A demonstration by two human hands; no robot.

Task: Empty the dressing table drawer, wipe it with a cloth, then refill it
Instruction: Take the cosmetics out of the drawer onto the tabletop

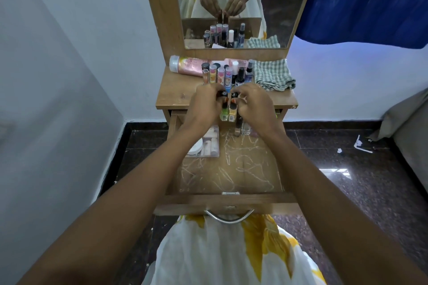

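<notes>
Nearest, the curved metal handle (228, 218) hangs on the front of the pulled-out wooden drawer (228, 201), whose scratched floor is mostly bare. At the drawer's far left lies a clear plastic box of small tubes (208, 143); at its far middle stand a slim dark-capped bottle (238, 126) and a clear glass bottle (246, 128).

Above the drawer's far end, the left hand (205, 105) has its grip clenched on a small green nail-polish bottle with a black cap (224, 112), and the right hand (253, 104) grips a matching yellow nail-polish bottle (232, 112); the two bottles hang side by side, touching or nearly so.

Beyond the hands, on the wooden bench (171, 95), a cluster of upright cosmetic tubes and bottles (228, 75) stands. Left of it lies a pink lotion bottle on its side (185, 66); right of it sits a crumpled green-and-white checked cloth (273, 74). Farthest, the wood-framed mirror (234, 4) reflects hands and bottles.
</notes>
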